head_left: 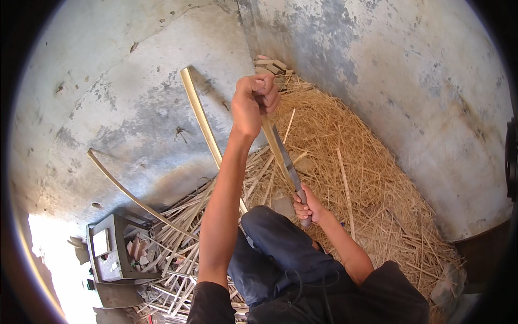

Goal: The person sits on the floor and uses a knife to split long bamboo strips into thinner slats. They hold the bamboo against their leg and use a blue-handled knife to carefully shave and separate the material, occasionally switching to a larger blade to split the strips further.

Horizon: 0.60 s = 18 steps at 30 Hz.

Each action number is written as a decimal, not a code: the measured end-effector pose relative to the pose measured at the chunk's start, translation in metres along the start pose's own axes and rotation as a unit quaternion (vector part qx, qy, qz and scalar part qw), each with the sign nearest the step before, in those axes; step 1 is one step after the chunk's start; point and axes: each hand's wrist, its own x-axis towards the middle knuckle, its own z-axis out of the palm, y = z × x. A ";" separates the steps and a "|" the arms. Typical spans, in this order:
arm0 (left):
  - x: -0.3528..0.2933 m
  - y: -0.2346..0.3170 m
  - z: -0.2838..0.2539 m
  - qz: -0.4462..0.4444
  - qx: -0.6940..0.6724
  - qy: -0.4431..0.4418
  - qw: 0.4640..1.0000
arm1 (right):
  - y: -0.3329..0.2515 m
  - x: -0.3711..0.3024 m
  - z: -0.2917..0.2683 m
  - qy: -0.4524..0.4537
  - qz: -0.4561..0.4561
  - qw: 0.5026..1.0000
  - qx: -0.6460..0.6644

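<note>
My left hand [256,101] is raised in front of me, its fingers closed round the upper end of a bamboo strip [271,137]. The strip slants down and to the right, toward my knees. Lower and to the right, my right hand [309,205] grips the handle of a long knife [287,157]. The knife's dark blade points up along the right side of the strip, very close to it; whether the edge touches it, I cannot tell. The strip's lower end is hard to make out near the knife handle.
Fine shavings [345,140] heap against the wall. Cut strips [181,237] lie to the left. A longer strip [197,108] leans on the wall, near a curved strip [127,191]. A wooden frame box [111,272] stands at lower left. Broken bricks [274,67] sit in the corner.
</note>
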 end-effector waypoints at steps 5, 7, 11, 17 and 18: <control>0.000 -0.004 0.004 0.001 -0.006 0.005 1.000 | 0.010 0.001 0.046 0.228 -0.124 0.925 -0.276; 0.000 -0.003 0.004 0.005 0.000 0.009 1.000 | -0.005 -0.004 0.075 0.220 -0.158 0.907 -0.322; -0.004 -0.002 0.006 0.003 0.013 0.016 1.000 | -0.025 -0.004 0.106 0.215 -0.241 0.856 -0.403; -0.001 -0.001 -0.002 0.019 0.021 0.044 0.999 | 0.034 0.047 0.034 0.251 -0.289 0.836 -0.393; -0.002 -0.001 -0.006 0.026 0.030 0.051 0.998 | 0.045 0.048 0.008 0.258 -0.171 0.869 -0.386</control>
